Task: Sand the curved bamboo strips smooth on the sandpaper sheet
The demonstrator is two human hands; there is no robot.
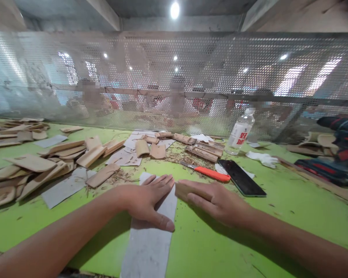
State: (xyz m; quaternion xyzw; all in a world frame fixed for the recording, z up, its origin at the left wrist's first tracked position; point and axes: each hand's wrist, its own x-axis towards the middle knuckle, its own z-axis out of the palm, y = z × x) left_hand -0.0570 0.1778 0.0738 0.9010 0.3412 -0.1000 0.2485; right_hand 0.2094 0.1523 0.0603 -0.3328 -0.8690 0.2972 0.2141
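My left hand [153, 199] lies flat with fingers spread on a light grey strip of paper [150, 247] at the front middle of the green table. Just to the right, my right hand [220, 200] grips a short piece of bamboo [195, 191], its end by the paper's right edge. The fingertips of both hands are close together. Beyond my right hand lie a utility knife [211, 173] with an orange handle and a black phone [242, 178]. Brown shavings are scattered around them.
Cut bamboo pieces [31, 164] are piled at the left, with more at the back middle. A plastic bottle [240, 133] stands at back right near a white glove [262, 158]. Far right is a power drill [346, 143]. A perforated metal screen [174, 85] borders the table, people behind it.
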